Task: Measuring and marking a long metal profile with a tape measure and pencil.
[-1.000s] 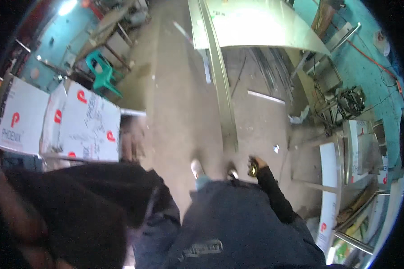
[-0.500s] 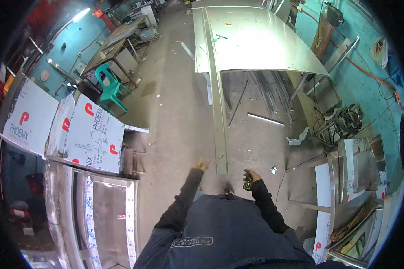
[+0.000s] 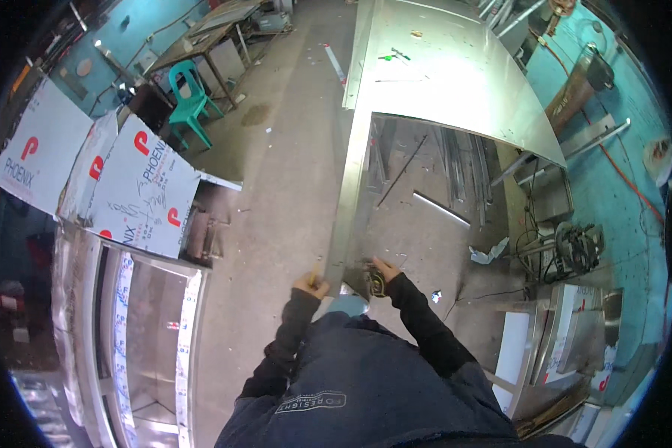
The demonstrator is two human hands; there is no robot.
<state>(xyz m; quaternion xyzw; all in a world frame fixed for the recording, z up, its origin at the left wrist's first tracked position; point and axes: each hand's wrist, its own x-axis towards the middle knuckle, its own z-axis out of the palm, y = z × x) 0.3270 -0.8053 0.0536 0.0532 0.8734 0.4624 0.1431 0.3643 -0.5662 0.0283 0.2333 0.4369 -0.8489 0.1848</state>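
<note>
A long, narrow metal strip [image 3: 349, 183] runs from the left side of the sheet-topped table toward me. Its near end lies between my two hands, in front of my body. My right hand [image 3: 386, 270] is closed around a black-and-yellow tape measure [image 3: 375, 282], held close to the right side of that end. To the left of the strip's end is my left hand [image 3: 311, 284], its fingers curled in. What those fingers hold, if anything, is too small to make out. Whether either hand touches the strip is unclear.
A large shiny metal sheet [image 3: 440, 82] covers the table ahead, with metal lengths [image 3: 455, 164] on the floor beneath. Film-covered metal cabinets [image 3: 145, 187] and a green chair [image 3: 192, 97] stand left. A cable-wrapped machine [image 3: 579, 246] and steel frames [image 3: 575, 336] are at right.
The strip's near end has swung left and come closer to me. Both hands have moved left, and the right one has drawn nearer the strip with the tape measure. The left fingers have curled.
</note>
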